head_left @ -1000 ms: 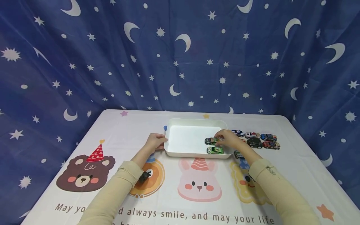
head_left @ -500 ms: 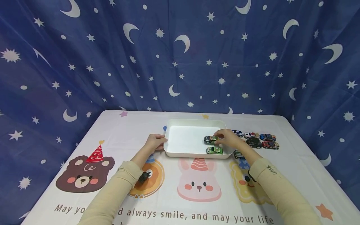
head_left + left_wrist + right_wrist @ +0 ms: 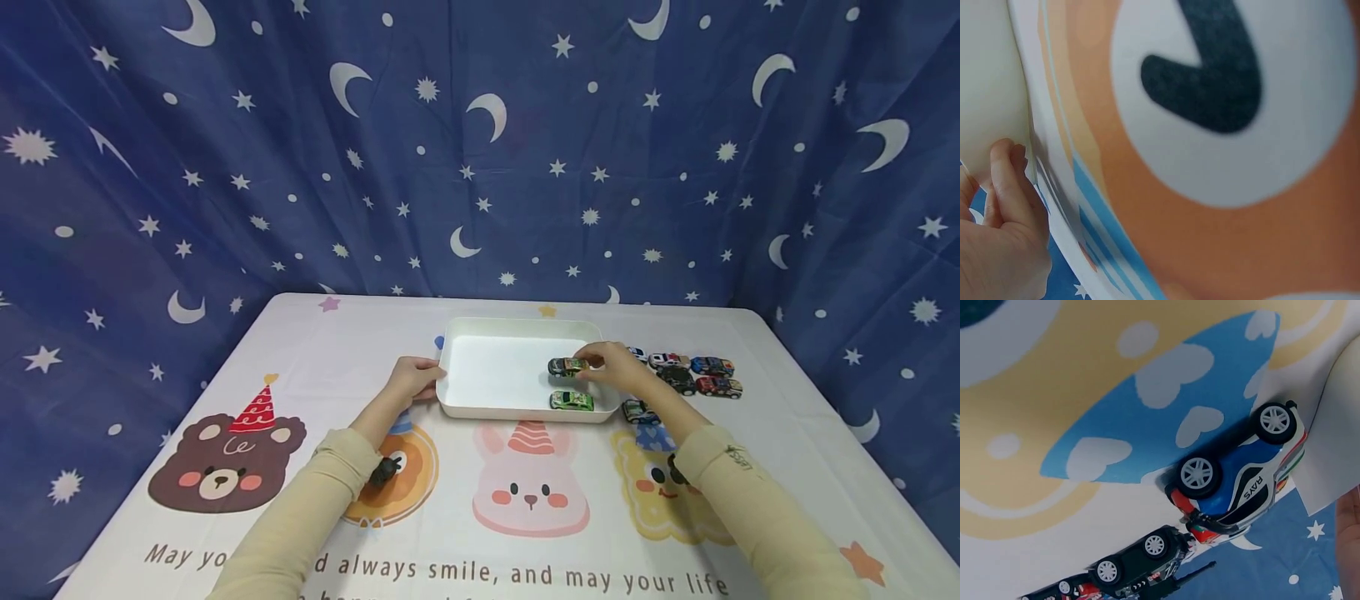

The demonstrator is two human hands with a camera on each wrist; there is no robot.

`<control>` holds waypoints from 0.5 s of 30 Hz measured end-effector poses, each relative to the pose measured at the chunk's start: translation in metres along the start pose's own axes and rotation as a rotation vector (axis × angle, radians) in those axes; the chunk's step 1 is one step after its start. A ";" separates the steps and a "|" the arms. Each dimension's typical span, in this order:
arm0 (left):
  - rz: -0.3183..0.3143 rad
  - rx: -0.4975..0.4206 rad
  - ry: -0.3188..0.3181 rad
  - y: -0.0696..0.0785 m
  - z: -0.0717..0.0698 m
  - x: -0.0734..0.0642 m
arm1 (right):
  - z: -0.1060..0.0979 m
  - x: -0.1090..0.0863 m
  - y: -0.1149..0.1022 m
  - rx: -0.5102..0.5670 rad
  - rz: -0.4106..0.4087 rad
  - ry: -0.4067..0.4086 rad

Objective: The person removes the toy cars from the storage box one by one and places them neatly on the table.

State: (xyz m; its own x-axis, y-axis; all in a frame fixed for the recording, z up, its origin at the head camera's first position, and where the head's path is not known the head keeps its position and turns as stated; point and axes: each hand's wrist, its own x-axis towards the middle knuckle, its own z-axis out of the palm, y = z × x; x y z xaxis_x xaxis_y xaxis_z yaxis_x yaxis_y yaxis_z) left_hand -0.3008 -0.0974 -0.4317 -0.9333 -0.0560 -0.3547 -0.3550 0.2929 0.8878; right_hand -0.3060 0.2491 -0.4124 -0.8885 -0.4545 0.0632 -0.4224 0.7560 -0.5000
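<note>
In the head view, my right hand [image 3: 611, 367] pinches a dark toy car [image 3: 566, 367] by its right end, over the right part of a white tray [image 3: 495, 414]. A green toy car [image 3: 572, 401] sits in the tray just nearer to me. My left hand [image 3: 411, 379] grips the tray's left side, thumb at the rim. Fingers of the left hand [image 3: 1013, 194] show against the pale tray wall [image 3: 991, 75] in the left wrist view. Only a sliver of the right hand [image 3: 1349, 537] enters the right wrist view.
Right of the tray stand several more toy cars, among them a blue one [image 3: 712, 367], a red one [image 3: 720, 387] and a black one [image 3: 677, 381]. A white and blue car [image 3: 1241, 475] stands close by the tray's near right corner. A starry blue curtain [image 3: 525, 233] hangs behind the table.
The dark car in my right hand has risen slightly from beside the green car, and a shadow now shows under it. My left hand stays at the tray.
</note>
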 end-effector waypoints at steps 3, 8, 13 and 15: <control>0.000 -0.007 -0.002 -0.001 -0.001 0.000 | -0.001 -0.003 -0.001 -0.006 -0.024 0.012; -0.005 -0.010 -0.008 0.001 0.000 0.000 | -0.007 -0.013 -0.002 -0.002 -0.043 0.030; -0.004 -0.014 -0.006 0.002 0.000 0.001 | -0.011 -0.017 -0.003 0.026 -0.065 0.035; -0.005 -0.012 -0.006 0.002 0.001 0.000 | -0.013 -0.020 -0.005 0.028 -0.066 0.043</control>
State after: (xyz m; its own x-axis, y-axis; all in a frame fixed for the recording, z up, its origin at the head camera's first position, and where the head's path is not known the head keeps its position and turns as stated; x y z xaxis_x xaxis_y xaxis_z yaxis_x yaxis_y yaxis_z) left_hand -0.3017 -0.0963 -0.4300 -0.9313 -0.0514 -0.3605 -0.3599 0.2809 0.8897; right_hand -0.2888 0.2605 -0.4002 -0.8661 -0.4818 0.1335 -0.4755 0.7113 -0.5176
